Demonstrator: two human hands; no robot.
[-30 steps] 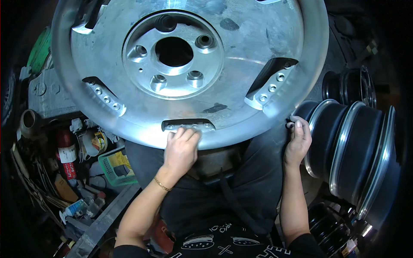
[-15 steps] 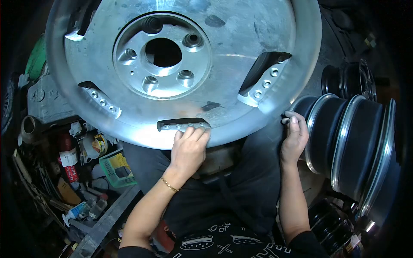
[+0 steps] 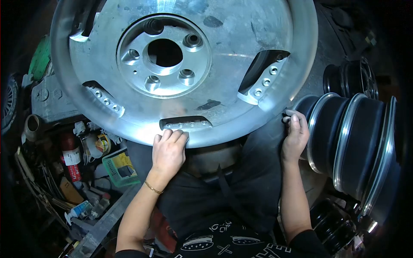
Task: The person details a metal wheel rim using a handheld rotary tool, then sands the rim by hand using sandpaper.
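Observation:
A large bare-metal wheel (image 3: 232,36) fills the upper middle of the view, its face turned up toward me. It has a recessed hub with several bolt holes, and dark slots with small holes along the outer part. My left hand (image 3: 169,151) is closed at the near edge of the wheel, just below the bottom slot (image 3: 185,123). Its fingertips are hidden, and so is anything in them. At the right lower edge, my right hand (image 3: 297,135) is closed, with curled fingers and greyish fingertips close to the rim. Whether it holds anything I cannot make out.
Several dark rims with shiny lips (image 3: 352,142) stand on the right, close to my right hand. Another black rim (image 3: 329,223) lies below them. On the left are a green basket (image 3: 120,170), a red bottle (image 3: 72,161) and a metal bar (image 3: 107,221).
My left hand has moved left and slightly down, off the bottom slot to the wheel's near edge. My right hand stays in place. The view has shifted a little.

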